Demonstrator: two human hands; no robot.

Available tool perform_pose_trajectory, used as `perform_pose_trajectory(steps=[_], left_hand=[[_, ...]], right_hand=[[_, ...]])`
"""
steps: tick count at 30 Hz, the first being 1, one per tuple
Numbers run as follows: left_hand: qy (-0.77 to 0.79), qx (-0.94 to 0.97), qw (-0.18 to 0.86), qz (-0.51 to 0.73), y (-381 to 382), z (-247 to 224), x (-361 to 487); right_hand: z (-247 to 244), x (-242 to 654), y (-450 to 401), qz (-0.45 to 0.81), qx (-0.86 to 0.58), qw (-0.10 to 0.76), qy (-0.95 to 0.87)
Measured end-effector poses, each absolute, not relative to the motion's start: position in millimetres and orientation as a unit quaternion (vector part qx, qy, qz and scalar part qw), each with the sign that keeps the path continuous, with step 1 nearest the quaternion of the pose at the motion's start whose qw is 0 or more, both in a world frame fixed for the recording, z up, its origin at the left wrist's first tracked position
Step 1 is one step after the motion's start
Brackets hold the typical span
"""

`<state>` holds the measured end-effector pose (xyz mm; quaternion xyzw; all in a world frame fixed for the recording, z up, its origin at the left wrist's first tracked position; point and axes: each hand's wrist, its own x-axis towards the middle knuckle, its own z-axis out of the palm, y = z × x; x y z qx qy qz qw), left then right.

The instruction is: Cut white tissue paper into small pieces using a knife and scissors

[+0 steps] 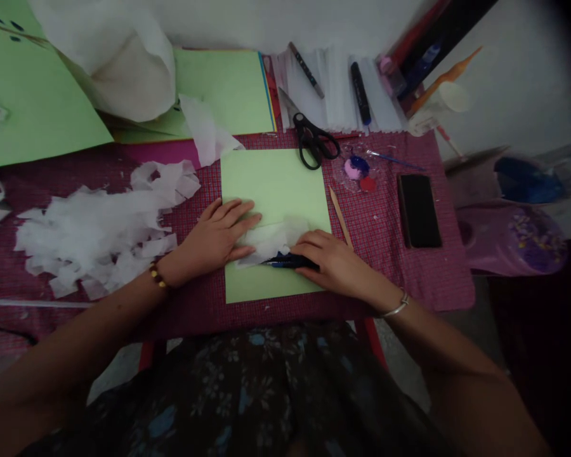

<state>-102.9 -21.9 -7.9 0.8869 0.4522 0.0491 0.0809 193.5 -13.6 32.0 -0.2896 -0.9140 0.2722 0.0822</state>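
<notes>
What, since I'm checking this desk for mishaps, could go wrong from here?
The thin white tissue by the dark tool in the right hand might crease or tear if dragged. The scissors overlap a corner of the green sheet, so shifting that sheet could pull them along. The coloured dabs lie near its right edge; if wet, which I can't tell, they might smear it.
</notes>
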Motion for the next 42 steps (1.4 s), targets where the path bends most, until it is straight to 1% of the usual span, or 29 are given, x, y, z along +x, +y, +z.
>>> perform_pose_trajectory(steps=[6,11,15,21,24,28,29,31,33,35,37,38,40,42], left_hand=[[0.457,0.882,0.101,0.059,-23,-4,-101],[0.463,0.876,0.119,0.066,-25,-2,-100],[0.464,0.875,0.120,0.071,-25,-2,-100],[0.460,0.877,0.114,0.075,-24,-2,-100],[0.450,0.874,0.136,0.123,-26,-1,-106],[0.502,0.801,0.179,0.273,-30,11,-109],[0.520,0.781,0.181,0.294,-32,16,-105],[0.537,0.779,0.181,0.269,-36,28,-91],[0.531,0.809,0.165,0.189,-42,38,-68],[0.540,0.824,0.129,0.117,-47,41,-42],[0.539,0.828,0.124,0.089,-47,37,-21],[0.540,0.825,0.138,0.091,-44,33,-15],[0.557,0.794,0.204,0.134,-35,24,-15],[0.597,0.702,0.317,0.227,-23,23,-28]], right_hand=[[36,182,-11,0.261,-0.266,0.064,-0.926],[35,180,-36,0.240,-0.300,0.064,-0.921],[30,186,-62,0.250,-0.323,0.065,-0.910],[29,199,-74,0.296,-0.280,0.063,-0.911],[30,212,-78,0.326,-0.302,0.107,-0.889],[26,241,-90,0.303,-0.419,0.210,-0.830],[24,249,-93,0.288,-0.450,0.233,-0.812],[18,261,-99,0.266,-0.497,0.267,-0.781],[10,270,-102,0.256,-0.523,0.289,-0.760],[1,276,-103,0.252,-0.528,0.304,-0.752],[-6,278,-100,0.241,-0.523,0.309,-0.757],[-10,279,-98,0.237,-0.518,0.310,-0.761],[-14,280,-94,0.244,-0.508,0.309,-0.766],[-16,281,-90,0.253,-0.503,0.310,-0.766]])
